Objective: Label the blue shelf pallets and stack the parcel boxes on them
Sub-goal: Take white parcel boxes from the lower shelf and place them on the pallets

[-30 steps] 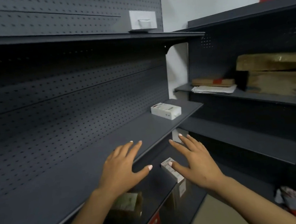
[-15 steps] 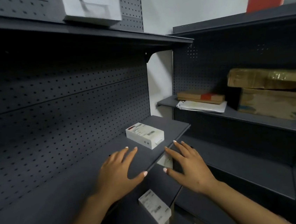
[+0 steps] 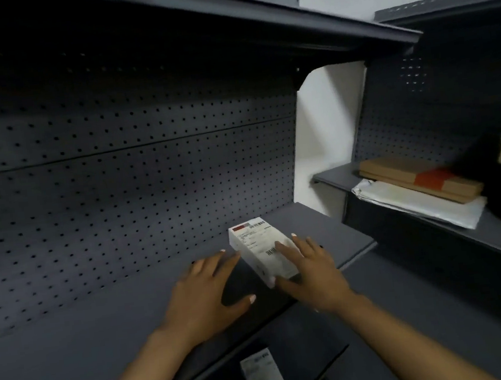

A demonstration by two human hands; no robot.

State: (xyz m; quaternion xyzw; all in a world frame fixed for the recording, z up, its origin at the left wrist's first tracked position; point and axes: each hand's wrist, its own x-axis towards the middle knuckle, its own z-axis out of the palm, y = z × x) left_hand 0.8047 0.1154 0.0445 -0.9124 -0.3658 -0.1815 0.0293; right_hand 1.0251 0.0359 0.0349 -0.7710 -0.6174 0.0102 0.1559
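Parcel box [image 3: 261, 249], white with printed barcode labels, lies flat on the dark shelf [image 3: 102, 323] near its right end, angled toward the front edge. Right hand [image 3: 311, 276] rests on the box's near right side, fingers straight, thumb at the near corner. Left hand [image 3: 205, 299] lies flat and released on the shelf just left of the box; contact cannot be told.

On the neighbouring shelf unit [image 3: 495, 235], flat cardboard parcel [image 3: 418, 178] atop a white mailer bag [image 3: 414, 200].

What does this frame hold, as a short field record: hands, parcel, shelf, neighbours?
left hand: open, fingers spread, beside the parcel
right hand: open, fingers flat on the parcel's top
white parcel box: label up, lying on the shelf
dark shelf: pegboard back
side shelf: flat brown box over white mailer
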